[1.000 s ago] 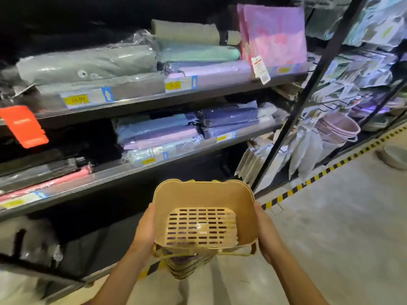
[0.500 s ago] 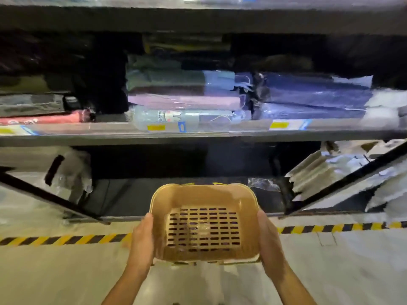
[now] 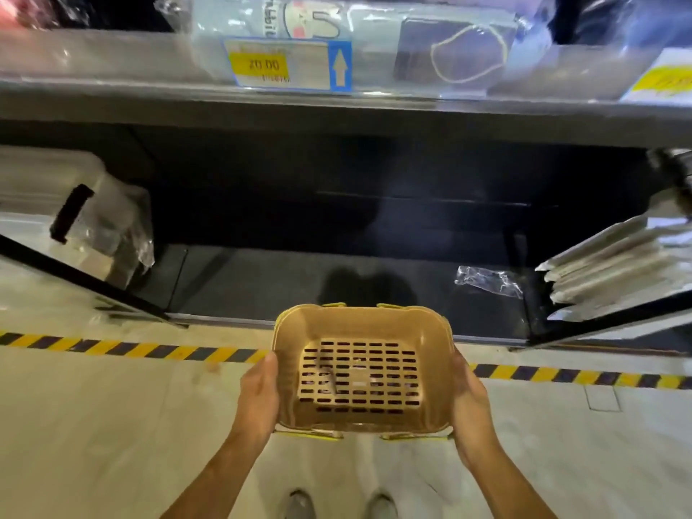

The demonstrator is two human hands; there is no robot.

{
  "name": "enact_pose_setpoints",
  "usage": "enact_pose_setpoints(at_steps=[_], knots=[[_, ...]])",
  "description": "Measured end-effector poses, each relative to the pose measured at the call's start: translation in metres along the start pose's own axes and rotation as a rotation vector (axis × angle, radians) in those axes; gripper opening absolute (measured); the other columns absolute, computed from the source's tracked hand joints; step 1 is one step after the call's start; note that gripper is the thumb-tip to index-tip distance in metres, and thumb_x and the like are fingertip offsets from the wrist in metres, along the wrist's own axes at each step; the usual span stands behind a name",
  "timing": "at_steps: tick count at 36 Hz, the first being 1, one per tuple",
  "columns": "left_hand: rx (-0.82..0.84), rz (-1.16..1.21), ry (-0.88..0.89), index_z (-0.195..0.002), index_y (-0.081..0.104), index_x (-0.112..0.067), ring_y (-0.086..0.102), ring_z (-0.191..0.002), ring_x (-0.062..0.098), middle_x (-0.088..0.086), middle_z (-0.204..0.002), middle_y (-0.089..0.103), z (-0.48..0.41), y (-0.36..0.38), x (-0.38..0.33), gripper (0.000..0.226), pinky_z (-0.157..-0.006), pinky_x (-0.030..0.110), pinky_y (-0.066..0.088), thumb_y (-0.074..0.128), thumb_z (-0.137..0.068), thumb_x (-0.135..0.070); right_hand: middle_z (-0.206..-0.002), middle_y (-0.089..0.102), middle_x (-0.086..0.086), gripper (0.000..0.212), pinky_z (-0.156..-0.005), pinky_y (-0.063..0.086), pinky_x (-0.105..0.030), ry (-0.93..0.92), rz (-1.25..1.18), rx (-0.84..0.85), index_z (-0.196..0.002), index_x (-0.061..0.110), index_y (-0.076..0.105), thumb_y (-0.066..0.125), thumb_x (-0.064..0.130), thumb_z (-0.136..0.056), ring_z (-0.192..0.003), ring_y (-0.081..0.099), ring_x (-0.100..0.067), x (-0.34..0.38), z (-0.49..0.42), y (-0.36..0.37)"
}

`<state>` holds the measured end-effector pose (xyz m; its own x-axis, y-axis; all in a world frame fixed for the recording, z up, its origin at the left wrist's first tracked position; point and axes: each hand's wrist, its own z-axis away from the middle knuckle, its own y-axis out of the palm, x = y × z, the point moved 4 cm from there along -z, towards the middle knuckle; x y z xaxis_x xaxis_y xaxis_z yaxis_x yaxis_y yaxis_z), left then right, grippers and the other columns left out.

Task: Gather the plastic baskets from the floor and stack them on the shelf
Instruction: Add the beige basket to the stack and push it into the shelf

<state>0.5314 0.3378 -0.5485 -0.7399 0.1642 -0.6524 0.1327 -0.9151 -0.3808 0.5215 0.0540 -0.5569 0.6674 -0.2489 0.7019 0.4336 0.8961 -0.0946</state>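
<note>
**A:** Where is the basket [image 3: 359, 372]?

**B:** In the air, just in front of the bottom shelf [image 3: 262, 286]. It is tan plastic with a slotted base, and its open mouth is tipped towards the camera. Its far rim reaches the shelf's front edge in this view. Yellow handle pieces show at its far and near rims.

**A:** And the hands?

**B:** Both grasp it. The left hand [image 3: 258, 398] clasps the left wall with its thumb lying up along the outside. The right hand [image 3: 470, 402] does the same on the right wall. The other fingers go beneath the basket, out of sight.

**A:** Is it one basket or several?

**B:** I cannot tell. The left rim looks doubled, but it is blurred.

**A:** What lies on the shelf itself?

**B:** A crumpled clear wrapper [image 3: 486, 280] towards its right end, on the dark board. A clear bag [image 3: 93, 226] with a black handle is at the left end. Slanted white packs [image 3: 614, 271] are just past the right end.

**A:** In front of the shelf?

**B:** Yellow-and-black striped tape [image 3: 112, 348] runs along the floor beside its front edge and passes behind the basket. Nearer the camera, below the basket, are the tips of two shoes [image 3: 299, 505].

**A:** Above it?

**B:** An upper shelf [image 3: 112, 106] carries wrapped goods and a yellow price label [image 3: 286, 63] reading 20.00.
</note>
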Motion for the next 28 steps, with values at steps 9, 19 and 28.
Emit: enact_pose_setpoints(at_steps=[9,19,28], knots=[[-0.039,0.222,0.035,-0.097,0.071,-0.013,0.067,-0.086,0.017,0.004,-0.09,0.072,-0.005,0.007,0.012,0.037,-0.07,0.03,0.053,0.042,-0.107,-0.032,-0.1,0.078,0.001,0.024,-0.088,0.059,-0.05,-0.029,-0.094,-0.043,-0.113,0.03,0.072,0.051,0.037,-0.102,-0.097,0.074,-0.027,-0.014,-0.01,-0.004],[-0.095,0.266,0.065,-0.138,0.06,-0.018,0.053,-0.114,0.014,-0.004,-0.127,0.063,0.009,-0.007,0.006,0.037,-0.098,0.034,0.044,0.056,-0.102,-0.024,-0.109,0.077,0.0,0.026,-0.098,0.053,-0.052,-0.003,-0.239,-0.053,-0.12,0.02,0.072,0.051,0.023,-0.105,-0.107,0.07,-0.03,-0.019,-0.019,-0.021],[-0.117,-0.026,0.123,-0.14,0.059,-0.024,0.045,-0.139,0.024,0.002,-0.147,0.055,0.05,-0.058,0.046,0.037,-0.116,0.042,0.031,0.052,-0.104,-0.03,-0.138,0.059,0.008,0.046,-0.115,0.037,-0.041,-0.175,0.067,-0.067,-0.137,0.026,0.059,0.064,0.041,-0.094,-0.128,0.052,-0.016,-0.033,0.041,-0.062]])
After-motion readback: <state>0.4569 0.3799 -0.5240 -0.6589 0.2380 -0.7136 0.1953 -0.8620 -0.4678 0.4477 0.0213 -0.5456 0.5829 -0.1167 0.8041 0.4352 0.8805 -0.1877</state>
